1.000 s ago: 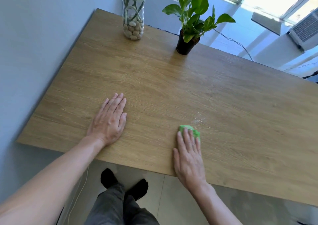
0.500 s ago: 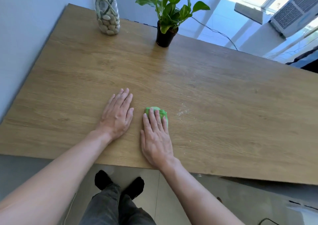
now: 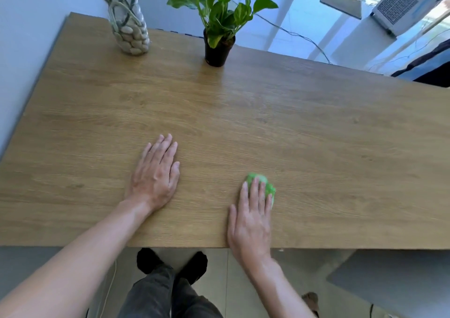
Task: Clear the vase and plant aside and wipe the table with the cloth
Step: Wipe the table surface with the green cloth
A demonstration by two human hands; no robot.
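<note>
A glass vase [image 3: 129,25] filled with pebbles and twisted stems stands at the far left corner of the wooden table [image 3: 243,113]. A leafy plant in a black pot [image 3: 218,47] stands to its right, near the far edge. My left hand [image 3: 155,174] lies flat on the table, palm down, fingers apart, holding nothing. My right hand [image 3: 253,215] presses flat on a small green cloth [image 3: 264,184] near the front edge; only the cloth's far part shows past my fingers, and it is blurred.
A wall runs along the table's left side. Beyond the far edge lie cables, a white air cooler [image 3: 409,1] and a bright window. My feet [image 3: 173,261] stand on the tiled floor under the front edge.
My right hand has slid the green cloth to the right, away from my left hand, after first sliding it left. The left hand has stayed flat in place.
</note>
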